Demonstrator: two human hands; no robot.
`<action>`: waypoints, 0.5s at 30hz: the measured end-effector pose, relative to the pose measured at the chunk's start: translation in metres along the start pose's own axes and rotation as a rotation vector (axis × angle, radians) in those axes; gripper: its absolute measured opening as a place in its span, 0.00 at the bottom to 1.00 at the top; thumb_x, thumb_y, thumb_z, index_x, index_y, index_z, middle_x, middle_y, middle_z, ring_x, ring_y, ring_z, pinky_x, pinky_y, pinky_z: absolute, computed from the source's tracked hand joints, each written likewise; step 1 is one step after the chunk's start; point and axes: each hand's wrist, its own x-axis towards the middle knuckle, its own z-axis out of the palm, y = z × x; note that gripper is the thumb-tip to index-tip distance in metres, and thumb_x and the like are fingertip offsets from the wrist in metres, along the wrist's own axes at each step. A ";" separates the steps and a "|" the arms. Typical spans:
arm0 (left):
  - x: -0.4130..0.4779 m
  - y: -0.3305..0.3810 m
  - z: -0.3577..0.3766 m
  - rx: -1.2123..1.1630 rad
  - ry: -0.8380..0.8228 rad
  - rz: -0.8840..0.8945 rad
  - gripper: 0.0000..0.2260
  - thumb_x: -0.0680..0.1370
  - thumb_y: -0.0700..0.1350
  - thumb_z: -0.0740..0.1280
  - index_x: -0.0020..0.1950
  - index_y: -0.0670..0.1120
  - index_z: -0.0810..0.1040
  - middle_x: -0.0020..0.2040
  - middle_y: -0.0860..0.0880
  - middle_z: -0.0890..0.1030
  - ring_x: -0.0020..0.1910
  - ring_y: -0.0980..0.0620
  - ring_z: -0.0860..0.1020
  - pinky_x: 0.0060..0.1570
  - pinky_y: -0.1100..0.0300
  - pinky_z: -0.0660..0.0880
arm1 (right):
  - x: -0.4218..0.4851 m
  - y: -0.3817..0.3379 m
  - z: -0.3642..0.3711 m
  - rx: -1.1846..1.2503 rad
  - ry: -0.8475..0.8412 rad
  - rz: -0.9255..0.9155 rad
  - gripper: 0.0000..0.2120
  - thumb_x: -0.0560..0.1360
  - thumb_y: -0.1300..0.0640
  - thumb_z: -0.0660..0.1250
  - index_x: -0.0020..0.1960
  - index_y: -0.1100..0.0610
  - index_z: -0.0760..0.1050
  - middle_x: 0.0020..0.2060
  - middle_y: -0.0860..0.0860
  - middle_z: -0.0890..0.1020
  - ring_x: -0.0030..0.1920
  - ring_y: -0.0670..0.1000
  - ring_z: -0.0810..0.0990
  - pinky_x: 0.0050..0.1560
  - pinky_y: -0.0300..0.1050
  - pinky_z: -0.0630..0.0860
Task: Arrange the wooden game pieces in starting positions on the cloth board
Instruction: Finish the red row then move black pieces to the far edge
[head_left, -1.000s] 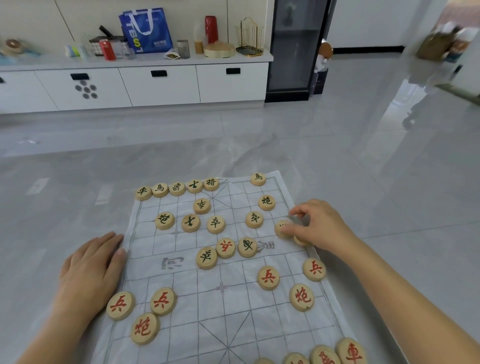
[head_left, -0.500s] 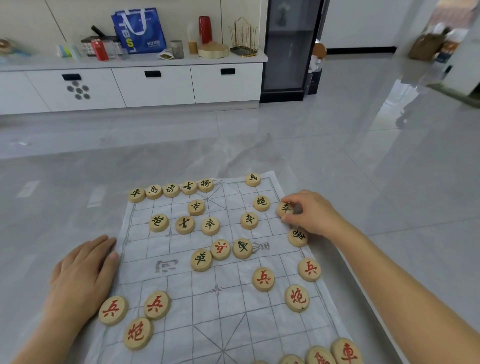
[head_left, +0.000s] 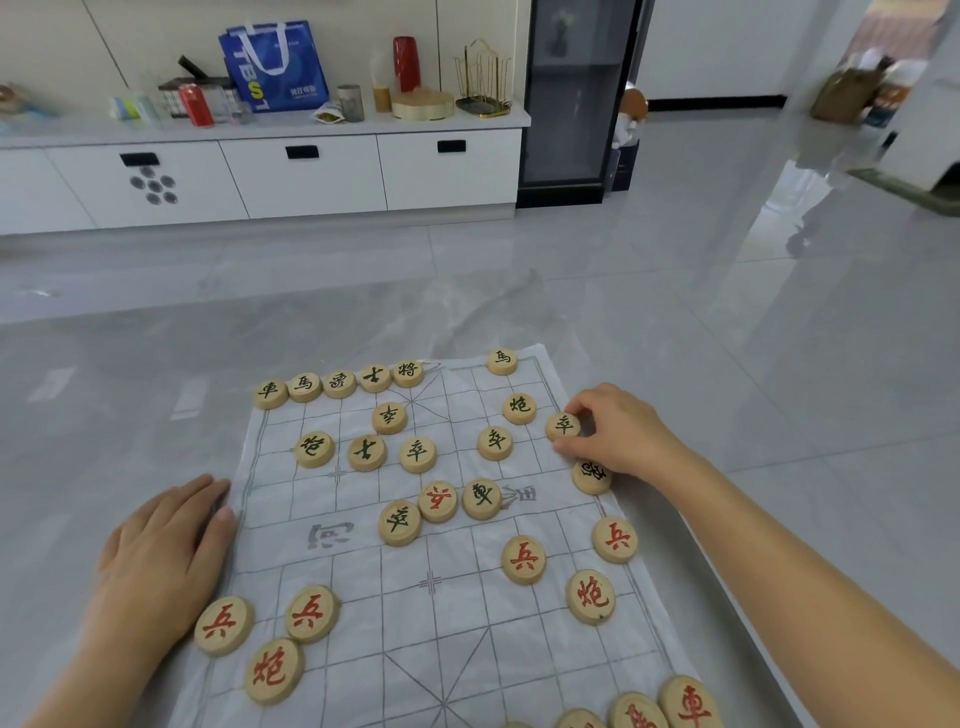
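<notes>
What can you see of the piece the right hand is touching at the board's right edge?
The piece is a round, flat disc of pale wood with one dark green character on its top face. It lies flat, face up, at the right edge of the cloth board, beside another dark-lettered piece. The right hand pinches its rim between thumb and fingertips. I cannot tell whether it is lifted off the cloth.

Open grid at the cloth board (head_left: 441, 613) centre; crowded far row of pieces (head_left: 337, 384).

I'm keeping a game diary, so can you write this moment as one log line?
right hand: pinching black-marked piece at cloth board right edge | left hand: flat, palm down at left edge | setup: unfinished
</notes>
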 end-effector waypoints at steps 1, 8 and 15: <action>0.000 0.000 0.000 0.000 -0.001 -0.001 0.34 0.75 0.68 0.41 0.70 0.52 0.70 0.70 0.51 0.71 0.69 0.46 0.66 0.67 0.43 0.62 | 0.000 -0.001 0.000 0.017 -0.005 0.004 0.21 0.68 0.42 0.70 0.56 0.49 0.73 0.52 0.47 0.73 0.52 0.48 0.74 0.57 0.50 0.71; 0.000 0.000 0.000 -0.012 -0.004 -0.003 0.34 0.74 0.67 0.41 0.70 0.52 0.69 0.70 0.51 0.70 0.69 0.46 0.65 0.68 0.44 0.60 | -0.011 0.009 -0.009 0.296 -0.005 0.097 0.23 0.68 0.41 0.72 0.58 0.50 0.74 0.51 0.47 0.75 0.50 0.48 0.76 0.50 0.43 0.73; -0.001 0.001 0.000 -0.013 0.001 -0.002 0.34 0.75 0.67 0.41 0.70 0.52 0.70 0.70 0.51 0.71 0.69 0.46 0.66 0.68 0.44 0.60 | -0.056 -0.005 -0.007 -0.203 0.004 0.140 0.27 0.64 0.25 0.59 0.43 0.49 0.70 0.36 0.44 0.76 0.37 0.45 0.75 0.36 0.43 0.74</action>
